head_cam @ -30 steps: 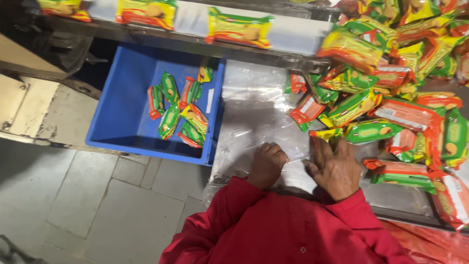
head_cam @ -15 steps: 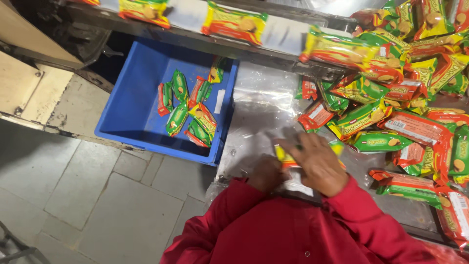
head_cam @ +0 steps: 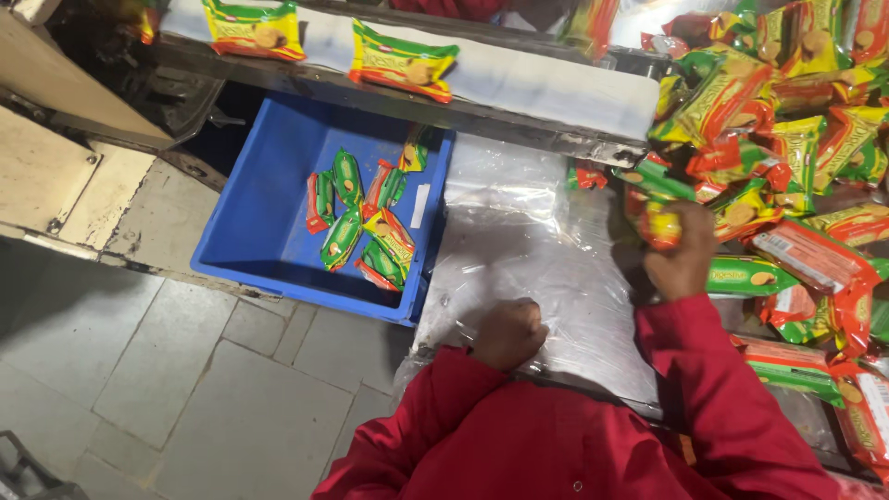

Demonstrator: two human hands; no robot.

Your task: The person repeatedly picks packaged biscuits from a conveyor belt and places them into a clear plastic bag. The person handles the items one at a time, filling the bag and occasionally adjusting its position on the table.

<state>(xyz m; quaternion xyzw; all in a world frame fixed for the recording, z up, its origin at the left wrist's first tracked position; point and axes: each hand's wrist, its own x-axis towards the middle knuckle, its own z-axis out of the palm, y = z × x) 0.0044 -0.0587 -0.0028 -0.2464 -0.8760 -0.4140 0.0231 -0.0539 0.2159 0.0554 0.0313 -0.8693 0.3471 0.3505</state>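
our right hand [head_cam: 683, 264] has its grip closed on a biscuit packet [head_cam: 659, 225] by the pile; left hand [head_cam: 507, 333] fisted on the clear plastic sheet [head_cam: 519, 241]. packet's probably light, crinkly, slippery, so we'd pinch its sealed ends.

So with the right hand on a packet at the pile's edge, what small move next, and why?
Probably draw the right hand with its packet back onto the clear plastic sheet. The left hand rests as a fist on that sheet, and the pile of packets lies just beyond.
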